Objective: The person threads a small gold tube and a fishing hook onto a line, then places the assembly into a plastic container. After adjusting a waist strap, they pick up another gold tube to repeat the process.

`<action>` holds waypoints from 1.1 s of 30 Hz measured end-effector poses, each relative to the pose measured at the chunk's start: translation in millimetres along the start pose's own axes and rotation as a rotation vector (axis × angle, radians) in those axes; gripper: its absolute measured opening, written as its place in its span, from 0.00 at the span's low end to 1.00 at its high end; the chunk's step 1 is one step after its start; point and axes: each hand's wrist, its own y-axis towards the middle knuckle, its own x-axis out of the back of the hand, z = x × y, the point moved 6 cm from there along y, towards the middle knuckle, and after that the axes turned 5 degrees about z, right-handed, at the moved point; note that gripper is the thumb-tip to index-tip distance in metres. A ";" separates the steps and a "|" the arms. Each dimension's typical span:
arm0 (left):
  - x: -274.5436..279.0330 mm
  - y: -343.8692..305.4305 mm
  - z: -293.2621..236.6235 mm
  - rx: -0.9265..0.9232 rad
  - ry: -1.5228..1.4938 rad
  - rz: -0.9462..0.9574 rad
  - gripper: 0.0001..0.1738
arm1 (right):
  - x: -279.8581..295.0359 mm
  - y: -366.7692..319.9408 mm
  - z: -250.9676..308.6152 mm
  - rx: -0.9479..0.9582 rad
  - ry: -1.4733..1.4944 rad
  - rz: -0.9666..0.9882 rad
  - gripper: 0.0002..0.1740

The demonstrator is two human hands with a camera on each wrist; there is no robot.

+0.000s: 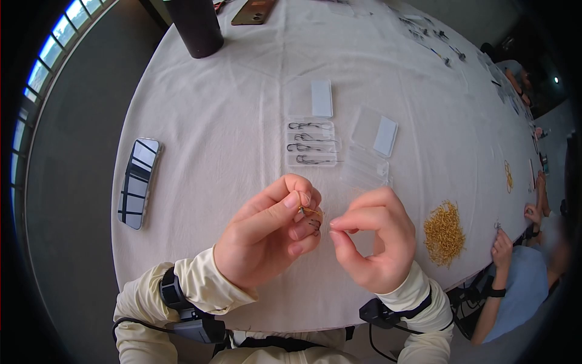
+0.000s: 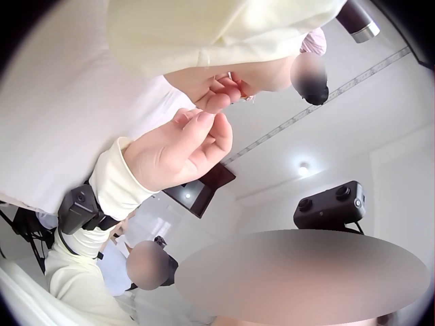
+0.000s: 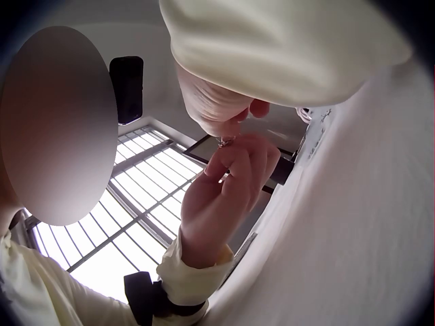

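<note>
My left hand (image 1: 264, 233) pinches a small gold piece (image 1: 311, 211) between thumb and forefinger. Thin dark hooks (image 1: 314, 225) show against its other, curled fingers. Close beside it on the right, my right hand (image 1: 377, 239) has its forefinger and thumb bent toward each other, the tips nearly meeting; I cannot tell whether anything fine lies between them. In the right wrist view a small shiny bit (image 3: 225, 141) sits where the two hands come together. Beyond the hands lies a clear compartment box (image 1: 292, 159) with dark fishing hooks (image 1: 310, 138) in its rows.
Right of the box lies an open, clear plastic case (image 1: 366, 165). A heap of gold pieces (image 1: 444, 233) lies to the right, a phone (image 1: 139, 182) to the left. At the back stand a dark tumbler (image 1: 197, 30) and another phone (image 1: 254, 11). Another person's hand (image 1: 502, 247) is at the right edge.
</note>
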 end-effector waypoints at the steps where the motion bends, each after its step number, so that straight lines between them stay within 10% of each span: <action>1: 0.8 -0.2 -0.4 0.003 -0.040 0.039 0.05 | 0.7 0.7 8.3 0.100 -0.132 -0.009 0.16; 16: -7.8 -2.7 5.4 0.046 -0.129 0.029 0.06 | -2.4 -2.7 28.0 0.563 -0.554 0.033 0.17; 33: -6.7 -6.9 11.4 0.091 -0.063 0.014 0.06 | 6.2 -0.3 17.3 0.459 -0.383 -0.018 0.17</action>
